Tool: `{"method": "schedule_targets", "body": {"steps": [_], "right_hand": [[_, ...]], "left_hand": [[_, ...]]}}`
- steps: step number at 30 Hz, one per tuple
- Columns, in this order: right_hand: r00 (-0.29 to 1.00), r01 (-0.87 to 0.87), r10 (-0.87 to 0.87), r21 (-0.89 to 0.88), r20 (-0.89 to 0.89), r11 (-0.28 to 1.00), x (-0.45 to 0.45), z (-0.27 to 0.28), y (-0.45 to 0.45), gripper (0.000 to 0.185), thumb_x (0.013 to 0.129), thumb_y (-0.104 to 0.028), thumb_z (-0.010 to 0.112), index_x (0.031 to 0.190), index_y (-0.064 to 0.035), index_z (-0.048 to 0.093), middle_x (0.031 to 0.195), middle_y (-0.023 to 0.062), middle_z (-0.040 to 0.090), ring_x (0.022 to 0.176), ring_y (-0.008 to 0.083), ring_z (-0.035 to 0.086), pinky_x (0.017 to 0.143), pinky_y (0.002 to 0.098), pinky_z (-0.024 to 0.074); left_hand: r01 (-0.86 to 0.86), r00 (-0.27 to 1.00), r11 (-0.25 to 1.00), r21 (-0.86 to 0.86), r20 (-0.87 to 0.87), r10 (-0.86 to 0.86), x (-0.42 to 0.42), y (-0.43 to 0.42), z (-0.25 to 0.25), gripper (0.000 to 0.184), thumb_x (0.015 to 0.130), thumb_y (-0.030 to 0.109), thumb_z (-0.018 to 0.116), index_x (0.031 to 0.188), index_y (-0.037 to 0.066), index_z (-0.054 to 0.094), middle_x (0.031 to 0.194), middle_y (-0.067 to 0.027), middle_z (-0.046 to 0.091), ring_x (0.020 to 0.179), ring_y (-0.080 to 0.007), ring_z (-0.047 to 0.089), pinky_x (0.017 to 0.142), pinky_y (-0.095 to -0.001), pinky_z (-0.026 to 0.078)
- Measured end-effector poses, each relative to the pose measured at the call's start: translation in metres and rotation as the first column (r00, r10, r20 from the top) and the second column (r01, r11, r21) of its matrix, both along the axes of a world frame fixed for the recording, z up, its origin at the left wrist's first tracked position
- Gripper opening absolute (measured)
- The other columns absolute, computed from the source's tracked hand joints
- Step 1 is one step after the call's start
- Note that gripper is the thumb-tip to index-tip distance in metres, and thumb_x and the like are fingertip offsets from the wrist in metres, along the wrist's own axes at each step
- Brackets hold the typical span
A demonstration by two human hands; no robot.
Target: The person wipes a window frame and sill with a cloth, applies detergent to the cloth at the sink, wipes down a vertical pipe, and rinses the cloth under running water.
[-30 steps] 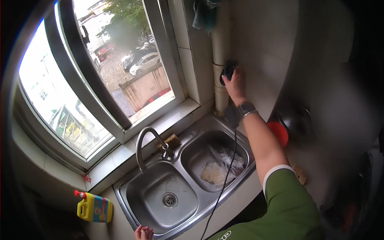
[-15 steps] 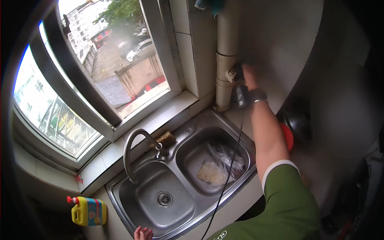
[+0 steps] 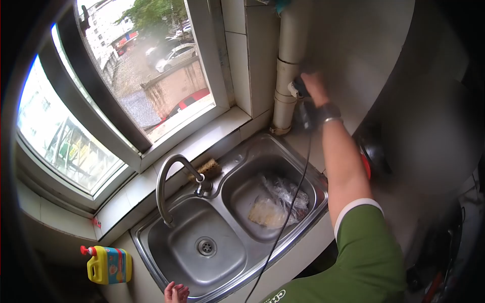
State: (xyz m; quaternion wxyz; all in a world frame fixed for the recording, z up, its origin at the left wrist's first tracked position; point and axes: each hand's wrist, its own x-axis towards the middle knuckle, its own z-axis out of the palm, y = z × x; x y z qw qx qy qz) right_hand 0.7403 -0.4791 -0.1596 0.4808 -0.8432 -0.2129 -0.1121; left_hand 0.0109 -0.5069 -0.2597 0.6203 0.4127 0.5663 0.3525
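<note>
My right hand reaches out to the beige drainpipe in the corner, its fingers closed around a dark object beside a pale stub on the pipe. Blur keeps me from telling what kind of object it is. At that wrist are a dark band and a blurred black boxy device, from which a thin black cable runs down across the sink. My left hand shows at the bottom edge by the sink's front rim, fingers loosely curled and apart, with nothing visible in them.
The double steel sink has a curved faucet. Clear plastic bags and a pale yellowish piece lie in its right basin. A brown scrubber rests behind the faucet. A yellow bottle stands left, below the window.
My right arm has shifted slightly rightward in view, the hand staying by the pipe. My left hand has moved a little left and up. The camera view has shifted slightly.
</note>
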Motion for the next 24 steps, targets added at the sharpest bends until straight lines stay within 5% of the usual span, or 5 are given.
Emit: {"method": "schedule_targets", "body": {"steps": [1,6,11,16,24], "right_hand": [[0.975,-0.109,0.137,0.160,-0.178,0.981,-0.002,0.008,-0.012,0.033,0.075,-0.024,0.060,0.083,0.0077,0.061,0.084,0.0265,0.061,0.083,0.0317,0.065,0.067,0.0386,0.0477],[0.639,0.202,-0.043,-0.113,0.768,0.973,-0.058,-0.006,-0.012,0.024,0.065,-0.020,0.073,0.082,-0.0055,0.064,0.087,0.0134,0.059,0.089,0.0343,0.055,0.078,0.0409,0.0478],[0.391,0.344,0.364,-0.501,0.845,0.794,-0.104,-0.005,-0.018,0.011,0.074,-0.012,0.054,0.079,-0.0085,0.063,0.081,0.0047,0.053,0.085,0.0236,0.052,0.070,0.0371,0.0476],[0.502,-0.009,0.464,-0.532,0.730,0.846,-0.126,-0.069,-0.032,0.009,0.075,-0.010,0.054,0.076,-0.0086,0.063,0.083,0.0048,0.054,0.090,0.0248,0.052,0.071,0.0363,0.0484],[0.801,0.239,-0.081,-0.192,0.593,0.952,-0.064,-0.004,-0.008,0.030,0.072,-0.029,0.071,0.087,-0.0044,0.063,0.085,0.0136,0.061,0.086,0.0336,0.059,0.074,0.0407,0.0505]], "left_hand": [[0.008,1.000,1.000,-0.001,0.004,-0.008,-0.003,-0.003,0.000,0.036,0.093,0.020,0.053,0.123,0.002,0.046,0.103,-0.0121,0.058,0.093,-0.0240,0.059,0.085,-0.0370,0.049],[-0.097,0.995,0.995,-0.038,-0.002,0.097,-0.039,-0.011,-0.026,0.034,0.093,0.019,0.052,0.122,0.002,0.047,0.102,-0.0114,0.058,0.094,-0.0243,0.059,0.085,-0.0387,0.050],[-0.100,0.994,0.995,0.029,-0.041,0.101,-0.010,0.001,-0.010,0.033,0.092,0.019,0.053,0.120,0.002,0.049,0.101,-0.0118,0.059,0.093,-0.0237,0.060,0.084,-0.0379,0.050],[-0.009,1.000,0.997,0.074,-0.019,0.011,0.009,0.018,0.000,0.035,0.092,0.019,0.054,0.121,0.000,0.048,0.099,-0.0125,0.059,0.088,-0.0234,0.061,0.085,-0.0372,0.051],[-0.047,0.998,0.998,0.037,-0.031,0.048,0.013,0.012,-0.006,0.034,0.093,0.019,0.053,0.121,0.001,0.048,0.100,-0.0123,0.060,0.089,-0.0235,0.061,0.083,-0.0358,0.052]]}}
